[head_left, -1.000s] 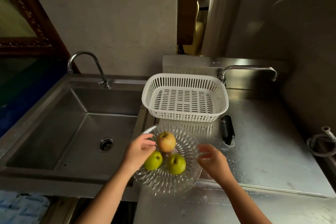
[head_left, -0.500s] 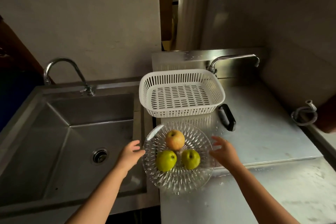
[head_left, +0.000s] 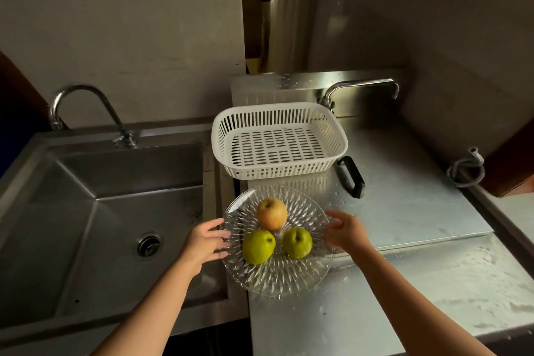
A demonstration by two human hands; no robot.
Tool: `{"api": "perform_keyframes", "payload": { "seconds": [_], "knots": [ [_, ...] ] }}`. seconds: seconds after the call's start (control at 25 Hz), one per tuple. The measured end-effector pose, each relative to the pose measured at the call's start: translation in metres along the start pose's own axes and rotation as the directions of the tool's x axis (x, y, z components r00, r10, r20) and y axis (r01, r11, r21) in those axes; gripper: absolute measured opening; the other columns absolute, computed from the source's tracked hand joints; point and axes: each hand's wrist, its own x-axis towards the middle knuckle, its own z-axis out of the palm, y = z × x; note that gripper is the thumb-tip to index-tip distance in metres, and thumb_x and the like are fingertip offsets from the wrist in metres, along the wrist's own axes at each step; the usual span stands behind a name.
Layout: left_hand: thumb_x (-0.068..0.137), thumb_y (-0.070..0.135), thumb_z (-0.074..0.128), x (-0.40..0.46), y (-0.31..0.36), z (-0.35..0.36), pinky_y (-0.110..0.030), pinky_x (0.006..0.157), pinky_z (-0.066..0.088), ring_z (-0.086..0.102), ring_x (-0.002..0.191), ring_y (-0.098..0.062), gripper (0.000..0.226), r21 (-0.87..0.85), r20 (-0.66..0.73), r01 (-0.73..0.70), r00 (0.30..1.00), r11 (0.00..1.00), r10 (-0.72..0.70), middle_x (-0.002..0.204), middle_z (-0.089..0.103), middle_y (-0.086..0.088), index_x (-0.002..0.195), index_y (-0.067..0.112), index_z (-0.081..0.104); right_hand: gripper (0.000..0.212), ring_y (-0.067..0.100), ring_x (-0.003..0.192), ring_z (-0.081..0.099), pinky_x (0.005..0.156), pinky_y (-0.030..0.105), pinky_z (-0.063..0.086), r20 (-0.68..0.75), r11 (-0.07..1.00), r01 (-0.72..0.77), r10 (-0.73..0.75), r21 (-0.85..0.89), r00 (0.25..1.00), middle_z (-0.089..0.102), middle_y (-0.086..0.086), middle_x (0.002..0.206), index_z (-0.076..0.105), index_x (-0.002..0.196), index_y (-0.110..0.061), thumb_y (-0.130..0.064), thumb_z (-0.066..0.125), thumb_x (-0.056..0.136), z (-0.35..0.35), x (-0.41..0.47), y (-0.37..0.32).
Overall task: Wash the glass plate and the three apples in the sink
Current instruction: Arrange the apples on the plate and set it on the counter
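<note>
The clear ribbed glass plate (head_left: 277, 277) rests on the steel counter, its left rim over the sink's edge. It carries a reddish-yellow apple (head_left: 272, 213) at the back and two green apples, one front left (head_left: 258, 246) and one front right (head_left: 297, 242). My left hand (head_left: 203, 243) is at the left rim, with the thumb above the glass and the fingers at its edge. At the right rim my right hand (head_left: 346, 233) has its fingers spread and blurred. The steel sink (head_left: 95, 211) lies to the left, dry, under a curved tap (head_left: 86, 107).
A white slotted plastic basket (head_left: 278, 143) stands just behind the plate. A black handle-shaped object (head_left: 351, 176) lies to its right, below a second tap (head_left: 361, 87). A coiled hose (head_left: 466, 167) sits at the counter's far right. Water drops dot the counter.
The view has shifted, so the plate sits more central. Both hands have drawn in to the plate's opposite rims; the left hand now touches the left rim. Plate and apples stay put.
</note>
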Motion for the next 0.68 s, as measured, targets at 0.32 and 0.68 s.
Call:
{"api": "perform_keyframes", "payload": {
  "seconds": [0.32,0.68],
  "knots": [
    [0.085,-0.011,0.049,-0.018,0.041,-0.011,-0.027,0.059,0.059,0.068,0.080,-0.023,0.052,-0.057,0.072,-0.100,0.992,0.993,0.104,0.099,0.067,-0.008,0.133,0.009,0.045,0.059,0.022,0.074,0.063,0.073,0.038,0.057,0.152,0.962,-0.015,-0.028,0.272,0.988,0.063,0.008,0.088,0.053,0.126,-0.007,0.021,0.055,0.074,-0.050,-0.011,-0.038],
    [0.085,-0.010,0.050,-0.023,0.092,-0.021,-0.027,0.058,0.059,0.072,0.072,-0.018,0.049,-0.093,0.108,-0.169,0.978,0.981,0.179,0.099,0.070,-0.009,0.129,0.011,0.048,0.060,0.022,0.072,0.064,0.064,0.032,0.060,0.172,0.932,0.038,-0.107,0.361,0.979,0.061,0.009,0.092,0.054,0.125,-0.009,0.023,0.055,0.074,-0.087,-0.006,-0.085]
  ]
}}
